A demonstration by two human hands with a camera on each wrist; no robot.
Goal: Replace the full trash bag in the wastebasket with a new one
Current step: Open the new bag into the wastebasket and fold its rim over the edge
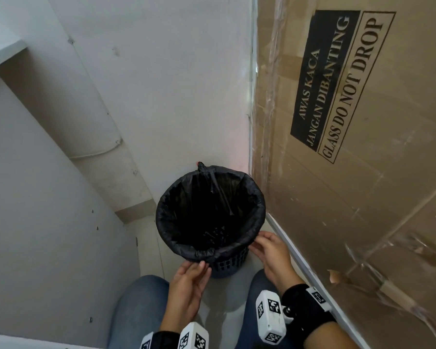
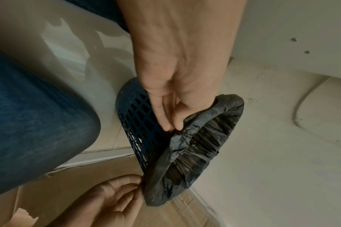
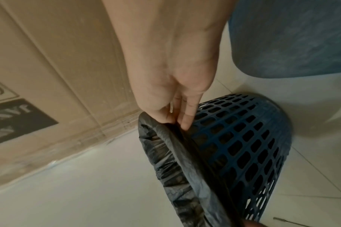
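Both grips, left hand (image 1: 186,285) and right hand (image 1: 272,250), pinch trash bag (image 1: 212,251) hem; wastebasket (image 1: 230,263) upright, mouth up.

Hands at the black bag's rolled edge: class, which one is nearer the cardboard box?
The right hand, touching the black plastic trash bag on the cardboard box side; the left hand works the rim's front, farther from it.
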